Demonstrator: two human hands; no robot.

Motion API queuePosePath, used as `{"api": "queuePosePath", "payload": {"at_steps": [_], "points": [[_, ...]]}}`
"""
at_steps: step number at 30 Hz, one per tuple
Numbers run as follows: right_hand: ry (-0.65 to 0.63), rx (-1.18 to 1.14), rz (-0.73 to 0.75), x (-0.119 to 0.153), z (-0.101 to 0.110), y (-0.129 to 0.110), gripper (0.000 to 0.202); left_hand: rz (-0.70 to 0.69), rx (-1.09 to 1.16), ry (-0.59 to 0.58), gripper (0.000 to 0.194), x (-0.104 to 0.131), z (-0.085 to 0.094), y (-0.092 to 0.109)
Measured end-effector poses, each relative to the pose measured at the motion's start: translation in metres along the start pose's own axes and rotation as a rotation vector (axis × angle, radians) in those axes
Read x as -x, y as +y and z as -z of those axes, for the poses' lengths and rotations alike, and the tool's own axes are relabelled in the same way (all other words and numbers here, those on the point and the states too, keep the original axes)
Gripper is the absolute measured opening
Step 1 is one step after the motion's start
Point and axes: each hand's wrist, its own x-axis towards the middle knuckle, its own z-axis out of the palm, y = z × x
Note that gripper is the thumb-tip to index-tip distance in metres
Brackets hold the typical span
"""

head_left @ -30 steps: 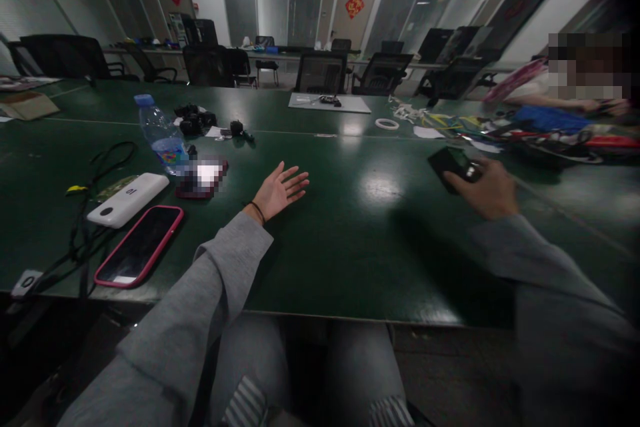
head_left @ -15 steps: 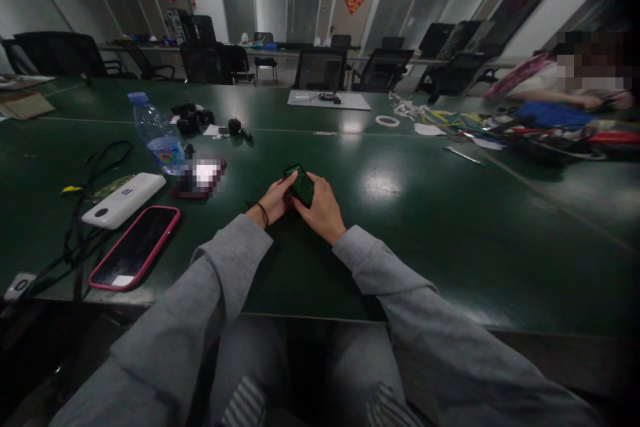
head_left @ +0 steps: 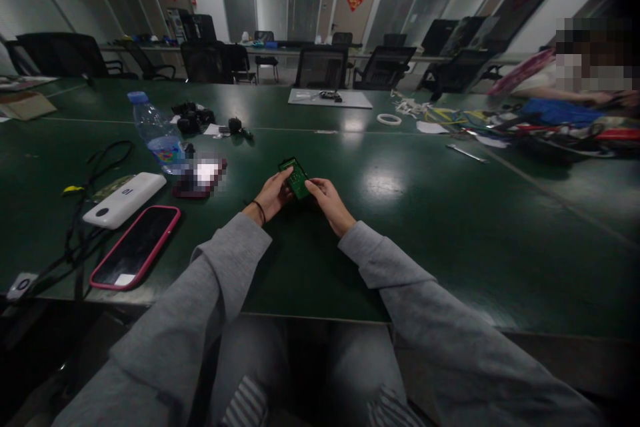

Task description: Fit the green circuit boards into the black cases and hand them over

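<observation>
A green circuit board [head_left: 299, 183] with a dark edge is held tilted just above the table, between my two hands. My left hand [head_left: 274, 195], with a dark band at the wrist, grips its left side, the thumb lying on the board's face. At the lower right edge, my right hand [head_left: 330, 203] pinches the board with its thumb on top. The fingers beneath the board are mostly hidden.
On the green table [head_left: 425, 227], a pink-cased phone [head_left: 136, 247], white power bank [head_left: 125, 200], second phone [head_left: 200, 180] and water bottle [head_left: 159, 137] stand left. A white tape ring [head_left: 389, 119], metal tool [head_left: 466, 153] and cable pile [head_left: 555, 121] lie right, near another person.
My right hand has slid right and opened away from the board's side, so more of its green face shows. My left hand has shifted slightly left, still gripping.
</observation>
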Motion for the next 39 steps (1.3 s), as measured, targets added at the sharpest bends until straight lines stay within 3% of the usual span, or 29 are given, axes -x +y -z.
{"api": "queuePosePath", "payload": {"at_steps": [11, 19, 31, 34, 39], "points": [[-0.054, -0.11, -0.026, 0.0052, -0.0044, -0.0056, 0.061, -0.038, -0.054, -0.074, 0.027, 0.0038, -0.0016, 0.0003], [-0.029, -0.131, -0.025, 0.0044, -0.0066, -0.0062, 0.049, -0.027, -0.061, -0.048, 0.027, 0.0059, -0.0047, 0.0013], [0.023, -0.186, -0.002, 0.0053, -0.0033, -0.0081, 0.054, -0.006, -0.05, -0.13, 0.029, 0.0095, -0.0053, 0.0045], [0.069, -0.162, 0.057, 0.0046, -0.0034, -0.0074, 0.053, 0.026, -0.032, -0.128, 0.03, 0.0075, -0.0038, 0.0023], [0.149, -0.006, 0.303, 0.0046, -0.0048, -0.0053, 0.053, 0.062, -0.022, -0.121, 0.04, 0.0085, -0.0081, -0.0007]]}}
